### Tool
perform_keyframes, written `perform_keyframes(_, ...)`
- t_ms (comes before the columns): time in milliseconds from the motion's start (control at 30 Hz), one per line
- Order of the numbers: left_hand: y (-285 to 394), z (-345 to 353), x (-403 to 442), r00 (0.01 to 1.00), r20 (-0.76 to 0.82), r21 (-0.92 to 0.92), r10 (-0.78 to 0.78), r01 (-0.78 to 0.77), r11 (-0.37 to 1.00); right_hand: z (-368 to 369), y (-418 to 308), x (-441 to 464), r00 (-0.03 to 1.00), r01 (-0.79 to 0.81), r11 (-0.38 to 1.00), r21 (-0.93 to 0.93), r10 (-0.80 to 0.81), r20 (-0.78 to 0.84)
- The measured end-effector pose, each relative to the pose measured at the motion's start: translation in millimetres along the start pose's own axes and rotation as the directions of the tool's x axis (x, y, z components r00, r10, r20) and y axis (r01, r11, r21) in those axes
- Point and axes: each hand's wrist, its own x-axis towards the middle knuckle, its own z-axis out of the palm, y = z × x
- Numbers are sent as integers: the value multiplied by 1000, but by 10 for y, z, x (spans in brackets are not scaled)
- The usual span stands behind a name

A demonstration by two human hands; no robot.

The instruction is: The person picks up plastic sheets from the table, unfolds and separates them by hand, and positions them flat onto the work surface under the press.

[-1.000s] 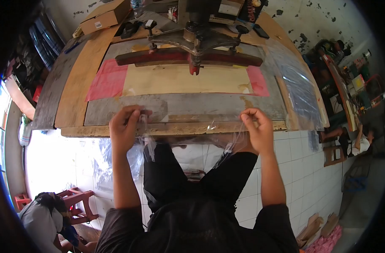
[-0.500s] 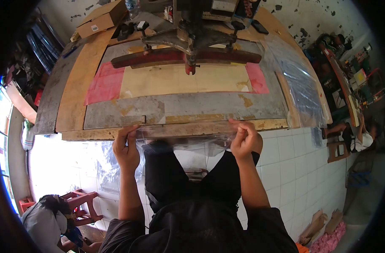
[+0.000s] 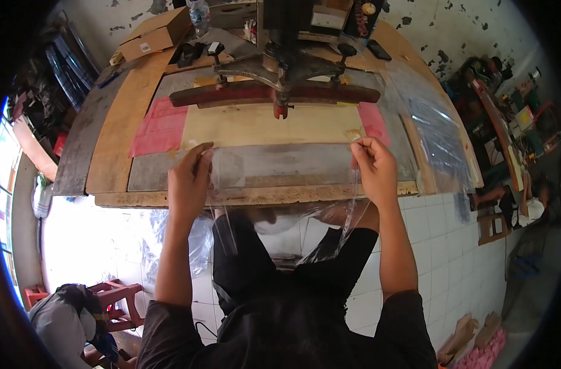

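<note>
My left hand (image 3: 189,179) pinches one corner of a clear plastic sheet (image 3: 280,161), and my right hand (image 3: 377,170) pinches the opposite corner. Stretched between them, the sheet's far edge lies over the worktable's grey plate, close to the near side of a cream-coloured strip (image 3: 268,126). Its near part hangs over the wooden front edge (image 3: 262,196) above my lap. Pink patches (image 3: 160,128) flank the cream strip at both ends. Above the strip's far side is a red bar (image 3: 231,93) under a dark metal press frame (image 3: 281,67).
A stack of clear plastic sheets (image 3: 439,132) lies on the table's right side. At the back are a cardboard box (image 3: 154,37), a plastic bottle (image 3: 198,15) and a phone (image 3: 379,50). One person (image 3: 65,326) is at lower left beside a red stool (image 3: 122,301); another sits far right.
Both hands have moved forward from the table's front edge to the near side of the cream strip, drawing the plastic sheet over the grey plate.
</note>
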Motion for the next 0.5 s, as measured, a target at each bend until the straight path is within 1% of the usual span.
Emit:
perform_keyframes(33, 22, 0, 56, 1000, -6, 1, 5, -5, 1000, 14, 47, 81, 999, -20, 1000, 23, 19, 32)
perform_keyframes(67, 53, 1, 115, 1000, 15, 45, 24, -24, 999, 22, 127, 169, 999, -13, 1000, 26, 13, 31)
perform_keyframes(100, 74, 4, 176, 998, 39, 87, 40, -44, 995, 32, 195, 247, 999, 0, 1000, -26, 1, 42)
perform_keyframes(133, -10, 13, 271, 994, 57, 118, 89, -95, 988, 42, 245, 323, 999, 14, 997, -77, -10, 53)
perform_keyframes(167, -56, 20, 366, 994, 56, 118, 94, -100, 988, 51, 282, 398, 999, 17, 997, -77, -13, 49)
perform_keyframes(233, -120, 43, 551, 981, 176, 216, 76, -114, 970, 80, 283, 552, 996, -10, 983, -181, 25, 83)
perform_keyframes(267, -145, 59, 650, 982, 174, 214, 78, -115, 970, 102, 339, 649, 996, -6, 983, -184, 22, 83)
perform_keyframes(333, -202, 91, 835, 945, 288, 360, 158, -260, 896, 170, 421, 833, 989, 109, 929, -354, -64, 136)
perform_keyframes(367, -268, 124, 922, 945, 285, 359, 158, -258, 897, 183, 449, 913, 988, 112, 928, -355, -66, 138)
perform_keyframes(433, -379, 191, 1073, 907, 309, 378, 288, -394, 838, 259, 375, 1042, 985, 50, 913, -404, 22, 170)
perform_keyframes(467, -424, 207, 1112, 907, 307, 378, 287, -393, 838, 306, 377, 1079, 985, 52, 913, -405, 20, 172)
perform_keyframes(500, -449, 227, 1134, 909, 324, 416, 261, -385, 824, 351, 387, 1098, 990, 68, 903, -424, -8, 142)
